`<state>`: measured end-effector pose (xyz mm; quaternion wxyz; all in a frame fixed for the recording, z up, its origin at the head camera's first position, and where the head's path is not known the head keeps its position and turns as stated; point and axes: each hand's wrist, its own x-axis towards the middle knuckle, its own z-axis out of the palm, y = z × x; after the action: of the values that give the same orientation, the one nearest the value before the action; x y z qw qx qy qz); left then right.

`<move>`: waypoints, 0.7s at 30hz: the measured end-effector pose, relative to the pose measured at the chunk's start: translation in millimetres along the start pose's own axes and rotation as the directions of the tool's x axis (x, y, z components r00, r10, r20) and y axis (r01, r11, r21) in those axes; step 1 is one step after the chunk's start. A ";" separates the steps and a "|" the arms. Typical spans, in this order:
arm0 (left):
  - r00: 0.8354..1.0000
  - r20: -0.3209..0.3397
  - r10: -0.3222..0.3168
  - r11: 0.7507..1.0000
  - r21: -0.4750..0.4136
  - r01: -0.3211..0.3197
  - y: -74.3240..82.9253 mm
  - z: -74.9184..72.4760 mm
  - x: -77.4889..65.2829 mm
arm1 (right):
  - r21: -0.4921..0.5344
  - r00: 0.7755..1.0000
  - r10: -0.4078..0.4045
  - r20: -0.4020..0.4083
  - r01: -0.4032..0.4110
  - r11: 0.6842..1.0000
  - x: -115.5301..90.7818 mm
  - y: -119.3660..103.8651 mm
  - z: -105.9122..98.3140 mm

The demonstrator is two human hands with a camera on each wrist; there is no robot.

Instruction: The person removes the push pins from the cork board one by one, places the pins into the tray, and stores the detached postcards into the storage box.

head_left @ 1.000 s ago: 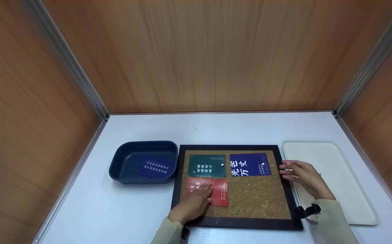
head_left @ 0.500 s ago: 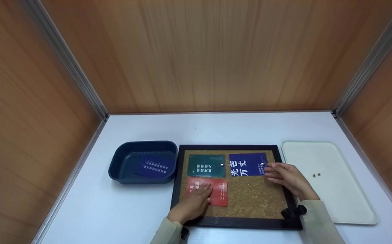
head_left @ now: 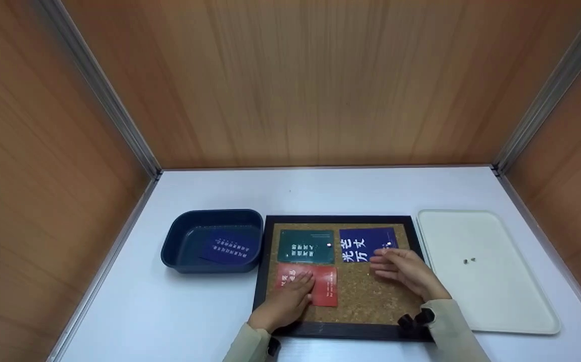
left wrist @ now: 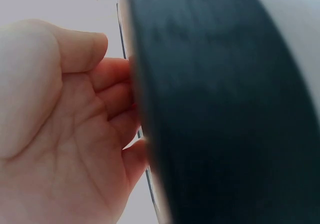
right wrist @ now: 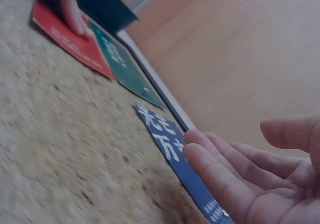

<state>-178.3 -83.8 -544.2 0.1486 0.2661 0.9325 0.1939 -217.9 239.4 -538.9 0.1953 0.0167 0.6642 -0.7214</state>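
My left hand (head_left: 288,301) lies with its fingers resting on a red card (head_left: 326,286) at the lower left of the framed corkboard (head_left: 386,296). My right hand (head_left: 406,269) hovers over the board by the lower right corner of a purple-blue card (head_left: 368,240). Its thumb stands apart from the fingers in the right wrist view, and I see nothing held between them. A green card (head_left: 306,246) lies at the board's upper left, with a small bright pin head (head_left: 329,245) near its right edge. The left wrist view is mostly blocked by a blurred dark curved shape (left wrist: 225,104).
Left of the board stands a dark blue tub (head_left: 170,251) with another blue card (head_left: 227,246) inside. To the right lies a pale tray (head_left: 501,301) bearing two small pins (head_left: 466,261). Wood-grain panels (head_left: 320,85) close in the white table (head_left: 210,311).
My right hand has moved left from the tray's edge over the board, past the purple-blue card's right edge. The two pins on the tray have come into sight. My left hand stays put.
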 end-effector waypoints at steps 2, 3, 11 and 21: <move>1.000 -0.003 0.001 1.000 0.001 -0.001 -0.2 0.3 -0.2 | 0.011 1.000 0.013 0.010 -0.013 1.000 1.1 2.7 4.2; 1.000 -0.001 -0.001 1.000 -0.003 0.001 -0.2 0.1 -0.3 | 0.009 1.000 0.020 0.018 -0.021 1.000 1.6 3.9 6.1; 1.000 0.010 -0.001 1.000 -0.029 0.002 -0.5 -0.7 -0.7 | 0.036 0.997 0.065 0.029 -0.066 0.997 7.0 12.6 22.6; 1.000 0.009 0.000 1.000 -0.031 0.000 -0.6 -0.9 -0.6 | 0.084 0.993 0.058 0.100 -0.067 0.994 11.6 21.6 37.2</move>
<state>-178.4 -84.8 -543.6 0.1568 0.2645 0.9288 0.2070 -213.2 199.6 -558.3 0.2493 0.0107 0.6209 -0.7431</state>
